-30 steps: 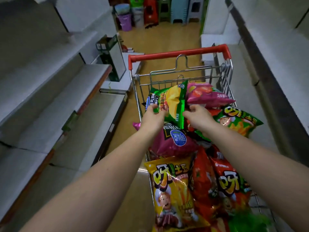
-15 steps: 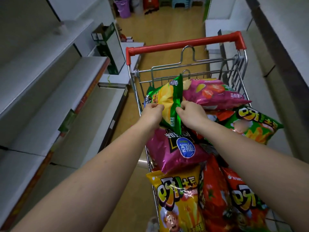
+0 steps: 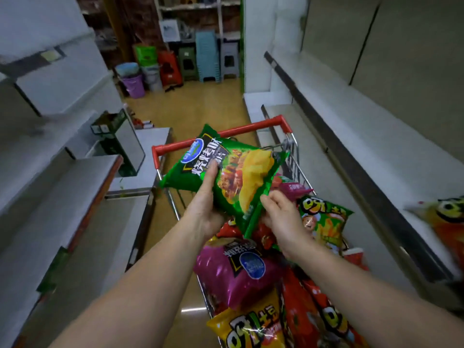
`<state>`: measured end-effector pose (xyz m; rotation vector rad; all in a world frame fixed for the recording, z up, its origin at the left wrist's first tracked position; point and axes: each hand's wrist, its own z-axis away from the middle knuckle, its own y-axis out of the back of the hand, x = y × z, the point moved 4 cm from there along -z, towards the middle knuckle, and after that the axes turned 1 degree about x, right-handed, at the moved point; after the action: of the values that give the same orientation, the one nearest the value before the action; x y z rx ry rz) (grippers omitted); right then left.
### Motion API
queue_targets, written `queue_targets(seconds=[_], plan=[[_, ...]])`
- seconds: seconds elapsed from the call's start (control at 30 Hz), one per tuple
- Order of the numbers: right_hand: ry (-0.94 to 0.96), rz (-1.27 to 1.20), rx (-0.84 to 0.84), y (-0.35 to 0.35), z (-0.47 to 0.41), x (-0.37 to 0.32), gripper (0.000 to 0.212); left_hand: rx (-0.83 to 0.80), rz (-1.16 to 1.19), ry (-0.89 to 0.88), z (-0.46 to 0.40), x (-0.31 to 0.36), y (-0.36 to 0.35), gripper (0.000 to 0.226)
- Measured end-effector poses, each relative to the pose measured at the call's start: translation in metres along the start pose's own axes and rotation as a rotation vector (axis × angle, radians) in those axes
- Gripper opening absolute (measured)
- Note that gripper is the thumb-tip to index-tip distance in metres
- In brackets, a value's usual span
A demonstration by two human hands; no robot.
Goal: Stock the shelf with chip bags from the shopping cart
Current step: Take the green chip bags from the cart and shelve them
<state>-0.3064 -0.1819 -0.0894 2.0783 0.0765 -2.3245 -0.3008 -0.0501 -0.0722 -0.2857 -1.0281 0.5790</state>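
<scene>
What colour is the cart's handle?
Red; the cart handle shows best in the head view.

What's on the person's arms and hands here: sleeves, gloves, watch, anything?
Nothing visible. Both forearms are bare from the bottom edge of the frame to the wrists, with no sleeve cuffs in view. The left hand and right hand are bare: no gloves, rings, watch, bands or markers that the head view shows. Anything worn above the forearms is out of frame.
</scene>
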Motion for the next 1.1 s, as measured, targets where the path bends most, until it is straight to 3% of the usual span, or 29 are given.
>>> queue_targets(seconds=[0.07,0.17,0.23,0.37,0.47,0.53,0.63,0.73,0.93,1.1], plan=[[-0.052,0.104,-0.029,0.011,0.008,0.01,0.026,-0.011,-0.102,-0.078,-0.004,0.001,-0.015,0.07],[-0.148,0.246,-0.059,0.037,0.013,0.012,0.021,-0.037,-0.292,-0.186,-0.005,0.004,-0.037,0.05],[-0.168,0.333,-0.053,0.06,0.015,0.006,0.021,-0.081,-0.42,-0.206,-0.007,0.005,-0.05,0.056],[-0.162,0.438,0.229,0.134,0.008,0.003,0.021,-0.133,-0.645,-0.182,-0.018,0.004,-0.063,0.078],[-0.197,0.439,0.439,0.183,0.003,0.012,0.019,-0.182,-0.808,-0.128,-0.022,-0.01,-0.068,0.053],[-0.236,0.469,0.471,0.2,-0.001,0.021,0.024,-0.217,-0.895,-0.095,-0.024,-0.025,-0.072,0.032],[-0.36,0.471,0.423,0.205,-0.01,0.043,0.036,-0.206,-0.93,-0.059,-0.033,-0.045,-0.072,0.024],[-0.506,0.32,0.318,0.19,-0.013,0.068,0.044,-0.211,-0.961,0.026,-0.041,-0.059,-0.068,0.042],[-0.629,0.046,0.176,0.167,-0.022,0.089,0.035,-0.15,-0.986,0.053,-0.053,-0.065,-0.064,0.07],[-0.689,-0.055,0.164,0.161,-0.033,0.097,0.045,-0.151,-0.979,0.058,-0.053,-0.067,-0.066,0.061]])
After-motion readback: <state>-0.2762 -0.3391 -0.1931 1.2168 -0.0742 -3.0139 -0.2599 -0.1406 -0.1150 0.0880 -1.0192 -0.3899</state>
